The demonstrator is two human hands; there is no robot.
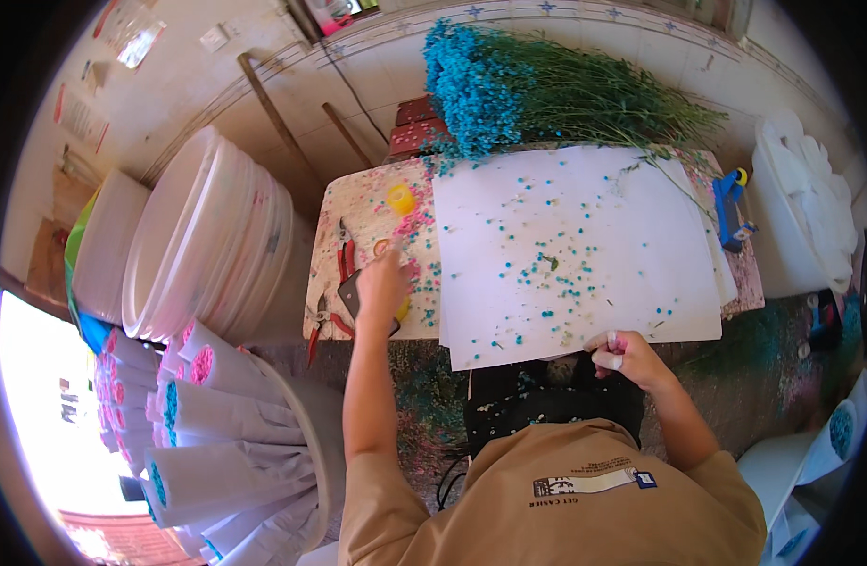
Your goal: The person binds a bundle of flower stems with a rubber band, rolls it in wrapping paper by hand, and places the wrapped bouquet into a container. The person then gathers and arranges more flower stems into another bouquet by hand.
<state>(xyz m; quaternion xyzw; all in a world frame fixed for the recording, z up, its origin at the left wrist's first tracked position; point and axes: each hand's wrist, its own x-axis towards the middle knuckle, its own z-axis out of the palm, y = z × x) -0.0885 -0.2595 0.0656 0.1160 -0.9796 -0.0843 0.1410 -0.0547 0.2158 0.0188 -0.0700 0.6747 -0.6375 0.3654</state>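
Note:
My left hand (pixel 384 285) reaches over the left part of the speckled table, its fingers bunched beside a small orange ring (pixel 381 247). Whether they grip the ring is hard to make out. Under and beside this hand lies a dark flat object (pixel 349 294), partly covered. Red-handled pruning shears (pixel 346 253) and a second red-handled pair (pixel 330 321) rest to its left. At the front edge of the large white paper sheets (pixel 584 274), my right hand (pixel 629 358) has curled, closed fingers, with white wrappings on some. Small blue flower heads are scattered across the paper.
Blue-dyed flowers (pixel 476 90) with long green stems lie behind the paper. A yellow cup-like piece (pixel 400 198) stands left, a blue tape dispenser (pixel 731 209) right. Stacked tubs (pixel 207 236) and a bin of paper-wrapped bouquets (pixel 231 472) flank the left; a white container (pixel 801 208) stands right.

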